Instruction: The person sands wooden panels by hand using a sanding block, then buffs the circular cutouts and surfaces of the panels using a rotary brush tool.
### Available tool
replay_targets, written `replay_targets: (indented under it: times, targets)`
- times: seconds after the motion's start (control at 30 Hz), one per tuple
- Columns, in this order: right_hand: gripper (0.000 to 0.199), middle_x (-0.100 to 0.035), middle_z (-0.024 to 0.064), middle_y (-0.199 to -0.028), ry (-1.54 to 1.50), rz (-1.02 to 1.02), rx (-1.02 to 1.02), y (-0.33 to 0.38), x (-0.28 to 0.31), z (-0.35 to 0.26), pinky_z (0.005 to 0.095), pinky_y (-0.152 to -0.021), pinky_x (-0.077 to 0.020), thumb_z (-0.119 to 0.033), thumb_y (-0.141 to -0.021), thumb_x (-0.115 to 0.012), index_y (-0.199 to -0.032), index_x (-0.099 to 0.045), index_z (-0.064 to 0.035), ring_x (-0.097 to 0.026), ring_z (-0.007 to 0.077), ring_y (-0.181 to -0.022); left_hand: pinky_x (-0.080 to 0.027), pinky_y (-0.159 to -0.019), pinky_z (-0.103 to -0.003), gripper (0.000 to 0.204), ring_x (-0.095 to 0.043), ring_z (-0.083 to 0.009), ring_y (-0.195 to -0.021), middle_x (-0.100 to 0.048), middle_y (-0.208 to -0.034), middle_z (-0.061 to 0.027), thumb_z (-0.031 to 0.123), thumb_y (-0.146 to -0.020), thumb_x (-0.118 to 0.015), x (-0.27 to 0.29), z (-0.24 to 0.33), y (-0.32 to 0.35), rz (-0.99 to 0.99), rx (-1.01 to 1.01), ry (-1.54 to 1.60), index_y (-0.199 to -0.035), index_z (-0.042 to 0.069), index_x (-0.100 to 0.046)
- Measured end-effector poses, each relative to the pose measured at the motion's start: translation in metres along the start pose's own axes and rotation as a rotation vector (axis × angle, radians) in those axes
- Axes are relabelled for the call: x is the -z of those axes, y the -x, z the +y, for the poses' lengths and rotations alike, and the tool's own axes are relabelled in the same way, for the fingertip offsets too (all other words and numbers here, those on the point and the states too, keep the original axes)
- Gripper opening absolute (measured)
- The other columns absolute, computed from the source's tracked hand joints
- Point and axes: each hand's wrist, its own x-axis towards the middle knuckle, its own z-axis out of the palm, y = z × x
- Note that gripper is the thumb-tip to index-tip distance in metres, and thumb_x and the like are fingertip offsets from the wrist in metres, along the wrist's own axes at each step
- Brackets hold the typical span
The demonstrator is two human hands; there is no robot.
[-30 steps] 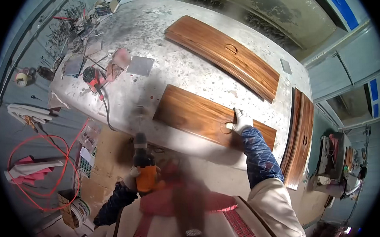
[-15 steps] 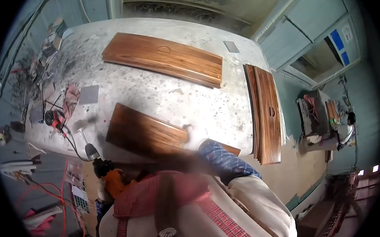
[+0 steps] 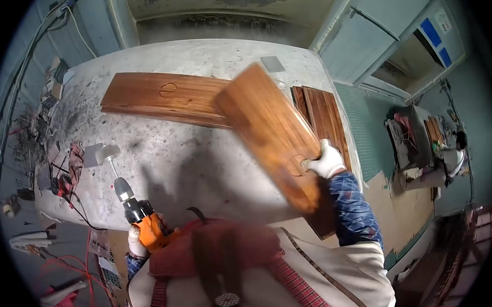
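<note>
My gloved left hand [image 3: 136, 241] is closed around an orange and black power drill [image 3: 147, 228] at the lower left. A long shaft with a round pad [image 3: 107, 153] points away from its chuck. In a white glove, my right hand [image 3: 327, 161] grips the right edge of a brown wooden board [image 3: 264, 127]. The board is raised and slants across the right part of the table, with a round mark near my hand. Behind it lie long wooden boards [image 3: 143, 95] at the far side, partly covered by the raised one. A stack of boards [image 3: 328, 110] is partly hidden at the right.
The pale, speckled table [image 3: 202, 167] has a grey square sheet [image 3: 273, 64] at its far side. Left of the drill lie a red and black tool [image 3: 64, 186] with a cord and a crumpled cloth [image 3: 75, 162]. Another person [image 3: 456, 156] is far off at the right.
The board from the near middle is now lifted in my right hand and has moved right, over the stack. My left hand still holds the drill; the view has shifted.
</note>
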Motion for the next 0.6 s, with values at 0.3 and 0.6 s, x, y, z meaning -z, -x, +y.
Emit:
replay_targets:
  times: [0.3,0.6]
  targets:
    - [0.091,-0.066,0.0257,-0.118,-0.409,0.121,-0.153,-0.121,-0.020,0.295,0.0429,-0.097,-0.0504,-0.038,-0.065,-0.089,-0.134,-0.052,0.0079,-0.064,0.0377,-0.109,-0.035,-0.113,-0.062,0.076,-0.058,-0.0346,-0.118,-0.057,-0.130,-0.0184,0.042,-0.079,-0.074,-0.031,-0.025,-0.036,0.092,0.070,0.171,-0.136,-0.002,-0.048]
    - [0.079,-0.060,0.0237,-0.130,0.121,0.457,0.712,-0.178,-0.023,-0.089,0.0486,-0.103,-0.0435,-0.038,-0.073,-0.085,-0.135,-0.054,0.0006,-0.056,0.0421,-0.120,-0.037,-0.110,-0.064,0.070,-0.058,-0.0376,-0.122,-0.057,-0.133,-0.0206,0.031,-0.081,-0.072,-0.036,-0.051,-0.023,0.219,0.007,0.201,-0.140,0.003,-0.047]
